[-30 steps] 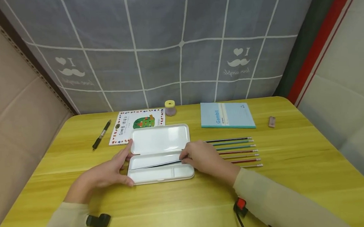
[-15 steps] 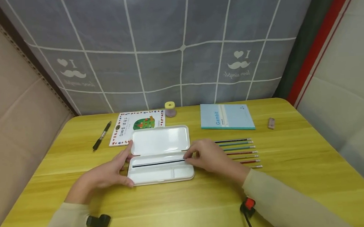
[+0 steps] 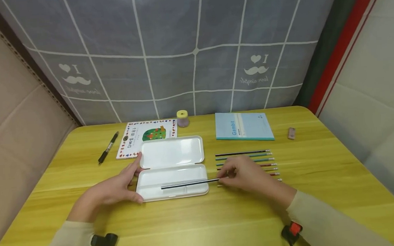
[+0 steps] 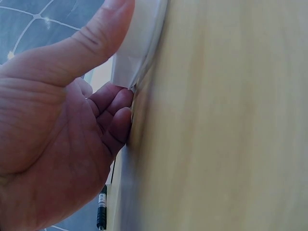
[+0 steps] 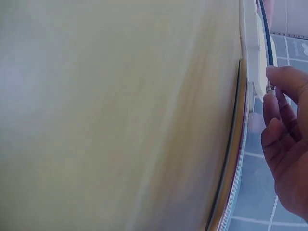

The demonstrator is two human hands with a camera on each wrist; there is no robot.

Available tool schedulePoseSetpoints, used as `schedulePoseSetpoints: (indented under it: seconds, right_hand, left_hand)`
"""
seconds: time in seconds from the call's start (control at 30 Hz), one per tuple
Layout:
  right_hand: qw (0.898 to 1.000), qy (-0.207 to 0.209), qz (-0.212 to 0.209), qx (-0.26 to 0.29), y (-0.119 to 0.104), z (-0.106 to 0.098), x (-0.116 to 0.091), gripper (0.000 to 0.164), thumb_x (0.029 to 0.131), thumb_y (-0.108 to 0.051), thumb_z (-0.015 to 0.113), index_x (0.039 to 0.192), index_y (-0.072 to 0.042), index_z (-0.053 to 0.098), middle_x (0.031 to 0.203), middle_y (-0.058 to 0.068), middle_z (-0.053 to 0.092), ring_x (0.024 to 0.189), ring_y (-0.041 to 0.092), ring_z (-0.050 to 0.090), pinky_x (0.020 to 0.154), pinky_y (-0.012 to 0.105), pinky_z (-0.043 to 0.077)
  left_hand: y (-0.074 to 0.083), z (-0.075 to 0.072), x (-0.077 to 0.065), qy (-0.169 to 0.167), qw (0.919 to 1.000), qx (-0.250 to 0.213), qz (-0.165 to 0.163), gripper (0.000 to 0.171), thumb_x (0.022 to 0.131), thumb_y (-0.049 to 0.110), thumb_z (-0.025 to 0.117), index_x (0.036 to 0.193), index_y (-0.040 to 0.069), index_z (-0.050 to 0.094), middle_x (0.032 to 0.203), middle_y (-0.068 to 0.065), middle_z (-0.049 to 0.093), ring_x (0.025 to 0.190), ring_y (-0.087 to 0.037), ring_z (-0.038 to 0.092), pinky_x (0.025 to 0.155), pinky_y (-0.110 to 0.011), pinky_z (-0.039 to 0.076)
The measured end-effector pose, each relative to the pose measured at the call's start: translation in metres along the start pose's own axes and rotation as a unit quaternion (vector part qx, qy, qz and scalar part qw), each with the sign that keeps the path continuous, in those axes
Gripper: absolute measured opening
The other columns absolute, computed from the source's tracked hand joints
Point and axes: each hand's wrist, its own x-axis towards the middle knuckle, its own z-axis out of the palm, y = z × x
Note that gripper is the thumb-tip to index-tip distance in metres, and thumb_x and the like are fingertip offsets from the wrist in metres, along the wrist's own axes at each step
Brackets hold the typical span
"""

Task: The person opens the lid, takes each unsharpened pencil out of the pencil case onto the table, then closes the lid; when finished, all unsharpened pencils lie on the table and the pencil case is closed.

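An open white pencil case point(image 3: 171, 152) lies on the wooden table, lid folded back. My left hand point(image 3: 114, 190) holds its left end, the thumb at the front corner and the other fingers along the side. In the left wrist view, the thumb presses on the white case wall point(image 4: 139, 43) while the lower fingers curl by its base. My right hand point(image 3: 245, 174) pinches a dark, pale-striped pencil point(image 3: 187, 183) near its eraser end, between thumb and fingers. The pencil slants across the case's lower tray, its far tip over the front compartment. Its metal ferrule point(image 5: 271, 88) shows in the right wrist view.
Several pencils point(image 3: 243, 153) lie in a row right of the case, partly behind my right hand. A picture book point(image 3: 136, 128), a yellow-lidded small jar point(image 3: 183, 120), a blue notebook point(image 3: 244, 125) and an eraser point(image 3: 291, 133) lie farther back. A black pen point(image 3: 108, 148) is at left.
The pencil first dipped into the case's rear compartment and lay nearly level along it. Now my right hand has drawn it right and toward the front. My left hand has stayed on the case.
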Motion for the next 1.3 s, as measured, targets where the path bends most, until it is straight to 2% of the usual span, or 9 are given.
schedulePoseSetpoints:
  seconds: [0.07,0.2,0.47,0.77,0.97,1.1,1.3]
  right_hand:
    - [1.000,0.002,0.007,0.003,0.003,-0.004,-0.006,0.008,0.088,-0.010,0.085,0.093,-0.017,0.084,0.088,-0.014,0.070,0.077,0.003,0.061,0.069,0.024,0.055]
    - [1.000,0.011,0.009,-0.007,0.006,-0.011,-0.017,0.010,0.087,-0.009,0.085,0.092,-0.018,0.084,0.087,-0.015,0.071,0.077,0.002,0.061,0.068,0.024,0.054]
    - [1.000,0.010,0.009,-0.006,0.019,-0.022,-0.038,0.011,0.087,-0.008,0.084,0.090,-0.019,0.084,0.080,-0.016,0.065,0.069,0.003,0.055,0.061,0.024,0.049]
    - [1.000,0.017,-0.012,0.010,0.027,-0.033,-0.055,0.011,0.088,-0.009,0.085,0.088,-0.020,0.083,0.083,-0.015,0.069,0.068,0.002,0.057,0.060,0.025,0.051]
    - [0.999,0.021,-0.023,0.038,0.033,-0.041,-0.065,0.012,0.087,-0.009,0.085,0.087,-0.020,0.082,0.083,-0.012,0.069,0.068,0.003,0.057,0.059,0.025,0.052]
    - [0.999,0.022,-0.034,0.030,0.040,-0.049,-0.074,0.017,0.085,-0.006,0.086,0.086,-0.022,0.081,0.083,-0.013,0.068,0.068,0.003,0.059,0.058,0.025,0.052]
    - [0.999,0.022,-0.029,0.024,0.053,-0.062,-0.091,0.019,0.086,-0.005,0.085,0.088,-0.023,0.081,0.086,-0.014,0.070,0.071,0.004,0.060,0.060,0.025,0.053]
  left_hand:
    - [0.000,0.000,0.000,-0.001,1.0000,-0.006,0.002,0.138,0.083,0.032,0.087,0.163,0.011,-0.023,0.148,-0.021,0.039,0.133,-0.036,0.043,0.107,-0.027,0.040]
    - [-0.002,0.000,0.000,-0.003,0.9999,-0.013,0.010,0.137,0.084,0.030,0.087,0.163,0.010,-0.024,0.147,-0.023,0.038,0.132,-0.037,0.044,0.102,-0.017,0.039]
    - [-0.003,0.002,0.000,0.001,0.9998,-0.010,0.017,0.137,0.084,0.030,0.088,0.163,0.010,-0.022,0.147,-0.023,0.039,0.134,-0.039,0.044,0.102,-0.014,0.037]
    - [-0.005,0.001,0.001,0.004,0.9998,0.003,0.017,0.136,0.084,0.031,0.087,0.163,0.009,-0.021,0.147,-0.022,0.040,0.133,-0.038,0.046,0.103,-0.016,0.038]
    - [-0.007,0.000,-0.001,0.007,0.9998,0.005,0.015,0.136,0.084,0.033,0.087,0.164,0.009,-0.021,0.146,-0.021,0.040,0.134,-0.038,0.044,0.103,-0.012,0.035]
    - [-0.006,0.000,-0.001,0.006,0.9997,0.001,0.022,0.135,0.085,0.032,0.087,0.164,0.008,-0.021,0.146,-0.022,0.041,0.134,-0.039,0.044,0.103,-0.013,0.035]
    - [-0.005,0.000,-0.001,0.008,0.9998,0.008,0.019,0.135,0.084,0.033,0.087,0.164,0.009,-0.020,0.146,-0.020,0.042,0.134,-0.036,0.044,0.105,-0.015,0.035]
